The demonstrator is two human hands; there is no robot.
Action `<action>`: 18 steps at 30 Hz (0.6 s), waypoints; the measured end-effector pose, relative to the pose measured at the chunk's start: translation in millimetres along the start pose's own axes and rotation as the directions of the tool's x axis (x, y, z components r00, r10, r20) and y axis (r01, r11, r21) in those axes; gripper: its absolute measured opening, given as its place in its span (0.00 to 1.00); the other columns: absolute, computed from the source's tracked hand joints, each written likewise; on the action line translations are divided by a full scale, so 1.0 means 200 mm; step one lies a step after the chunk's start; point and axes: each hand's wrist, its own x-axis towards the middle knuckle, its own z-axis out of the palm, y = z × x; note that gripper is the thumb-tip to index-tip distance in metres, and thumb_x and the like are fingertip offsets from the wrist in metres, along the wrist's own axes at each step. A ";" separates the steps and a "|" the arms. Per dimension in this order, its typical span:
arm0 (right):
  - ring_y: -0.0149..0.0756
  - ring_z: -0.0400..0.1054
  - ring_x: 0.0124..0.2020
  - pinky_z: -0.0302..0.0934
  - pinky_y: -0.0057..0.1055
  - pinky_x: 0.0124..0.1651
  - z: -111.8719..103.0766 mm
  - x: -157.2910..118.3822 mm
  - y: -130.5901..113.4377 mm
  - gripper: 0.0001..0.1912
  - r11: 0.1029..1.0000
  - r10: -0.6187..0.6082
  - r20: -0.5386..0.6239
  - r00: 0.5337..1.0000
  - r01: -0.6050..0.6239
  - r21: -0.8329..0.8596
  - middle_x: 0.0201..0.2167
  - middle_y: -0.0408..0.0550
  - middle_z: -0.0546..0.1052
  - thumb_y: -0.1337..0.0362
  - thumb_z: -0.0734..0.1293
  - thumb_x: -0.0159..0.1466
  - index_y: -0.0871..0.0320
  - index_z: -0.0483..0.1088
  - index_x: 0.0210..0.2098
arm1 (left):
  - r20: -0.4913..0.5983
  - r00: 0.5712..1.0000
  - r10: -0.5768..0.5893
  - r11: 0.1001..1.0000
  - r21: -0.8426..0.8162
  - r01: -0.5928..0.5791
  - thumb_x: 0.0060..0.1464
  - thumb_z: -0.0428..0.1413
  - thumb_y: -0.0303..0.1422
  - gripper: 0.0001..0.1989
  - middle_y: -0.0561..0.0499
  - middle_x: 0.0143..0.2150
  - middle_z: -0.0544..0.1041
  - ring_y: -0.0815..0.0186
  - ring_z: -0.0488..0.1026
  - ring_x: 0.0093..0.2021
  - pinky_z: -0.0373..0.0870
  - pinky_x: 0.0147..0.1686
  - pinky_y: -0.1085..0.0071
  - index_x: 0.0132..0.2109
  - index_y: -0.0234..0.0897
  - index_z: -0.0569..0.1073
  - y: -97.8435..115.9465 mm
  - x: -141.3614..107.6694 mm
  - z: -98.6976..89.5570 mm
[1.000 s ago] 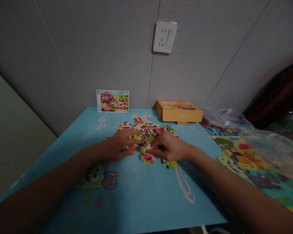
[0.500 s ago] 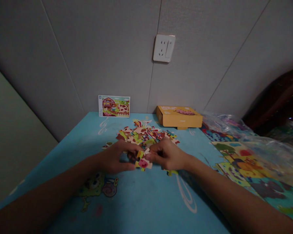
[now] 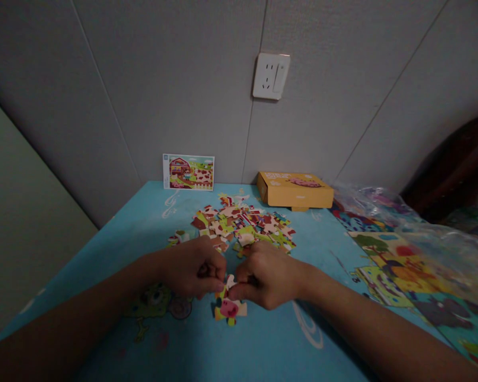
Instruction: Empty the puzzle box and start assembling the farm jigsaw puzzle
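Small joined jigsaw puzzle pieces (image 3: pixel 229 309) with a pink pig face are in front of me, low over the blue tabletop; I cannot tell whether they rest on it. My left hand (image 3: pixel 193 266) pinches their upper left edge between thumb and curled fingers. On the upper right side, my right hand (image 3: pixel 269 275) grips them with its thumb across the front. Just beyond both hands lies a heap of loose puzzle pieces (image 3: pixel 245 236), in cream, green and brown, partly hidden by my knuckles.
A farm picture card (image 3: pixel 191 172) leans on the wall at the back left. A yellow box (image 3: pixel 298 196) lies at the back right. Clear plastic wrapping (image 3: pixel 446 249) and colourful picture sheets (image 3: pixel 386 254) cover the right side. A wall socket (image 3: pixel 271 76) is above.
Both hands have come closer to me and lower, bringing the pig-face pieces along. More of the heap behind shows. My left fingers have curled in tighter.
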 end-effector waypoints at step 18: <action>0.27 0.57 0.15 0.46 0.26 0.22 -0.25 -0.10 0.12 0.19 0.830 0.533 0.397 0.747 -0.554 -0.072 0.11 0.39 0.66 0.54 0.73 0.50 0.59 0.68 0.14 | -0.132 0.920 -0.368 0.712 0.597 0.370 0.51 0.56 0.45 0.24 0.57 0.12 0.57 0.73 0.54 0.14 0.47 0.18 0.74 0.15 0.35 0.67 -0.17 -0.12 -0.29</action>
